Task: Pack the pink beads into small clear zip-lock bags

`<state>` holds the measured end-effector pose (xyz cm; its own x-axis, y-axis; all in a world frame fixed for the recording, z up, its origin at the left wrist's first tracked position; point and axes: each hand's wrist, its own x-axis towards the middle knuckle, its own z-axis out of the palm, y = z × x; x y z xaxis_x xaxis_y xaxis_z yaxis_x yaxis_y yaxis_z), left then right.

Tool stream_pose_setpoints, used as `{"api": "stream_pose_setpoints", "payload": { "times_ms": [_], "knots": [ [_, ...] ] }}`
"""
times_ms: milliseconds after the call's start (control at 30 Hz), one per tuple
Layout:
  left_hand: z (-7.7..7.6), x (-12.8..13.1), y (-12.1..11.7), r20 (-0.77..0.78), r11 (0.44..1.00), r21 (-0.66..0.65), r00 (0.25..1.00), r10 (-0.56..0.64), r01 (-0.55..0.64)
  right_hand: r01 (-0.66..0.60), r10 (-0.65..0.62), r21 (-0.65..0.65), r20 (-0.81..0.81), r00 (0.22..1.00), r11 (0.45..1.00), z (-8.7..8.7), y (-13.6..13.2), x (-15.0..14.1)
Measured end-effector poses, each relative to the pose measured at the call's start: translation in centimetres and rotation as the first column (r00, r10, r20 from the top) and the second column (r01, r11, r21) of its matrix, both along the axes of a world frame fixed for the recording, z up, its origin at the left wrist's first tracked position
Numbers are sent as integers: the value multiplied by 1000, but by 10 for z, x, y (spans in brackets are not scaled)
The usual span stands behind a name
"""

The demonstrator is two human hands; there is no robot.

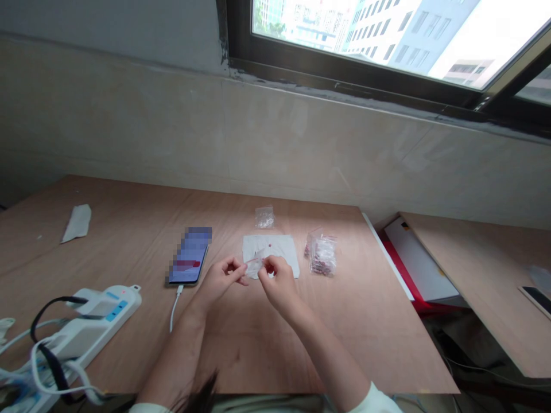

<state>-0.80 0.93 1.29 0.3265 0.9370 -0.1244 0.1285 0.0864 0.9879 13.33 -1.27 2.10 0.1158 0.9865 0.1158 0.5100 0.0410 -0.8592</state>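
Note:
My left hand [222,279] pinches one end of a thin reddish strand [252,260] between thumb and fingertips. At the strand's other end, the fingers of my right hand [278,280] are closed in a pinch; any smaller piece in them is hidden. Both hands hover over the near edge of a white tissue [284,248] spread on the table. On the tissue lies a tiny dark red bead [270,245]. Right of it rest clear plastic bags [322,256] filled with small red and whitish pieces. Behind the tissue is a small clear bag [264,217] of transparent bits.
A phone [189,256] on a white charging cable [173,310] lies left of my hands. At the near left sits a white power strip [103,321] with tangled cords. A crumpled paper piece [77,222] lies far left. The wooden table [361,327] ends at a gap on the right.

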Motion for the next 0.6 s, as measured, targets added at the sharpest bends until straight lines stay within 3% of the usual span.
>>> {"api": "stream_pose_setpoints", "payload": {
  "times_ms": [100,233,333,500,600],
  "knots": [
    [-1,-4,0,-121,991,90,987,106,-95,-21,21,-2,7,1000,1000,1,-1,-3],
    [-2,-2,3,-233,955,295,969,86,-14,-131,130,-8,-25,991,991,2,-3,-11],
    [1,-5,6,-293,910,412,953,75,55,-100,95,-71,-73,993,992,1,-1,-10],
    [10,-13,2,-387,901,307,905,-174,305,-127,28,-231,-391,920,965,0,9,0],
    [8,-14,2,-429,910,273,886,-175,312,-272,80,-276,-552,830,922,-3,18,6]
  ]
}}
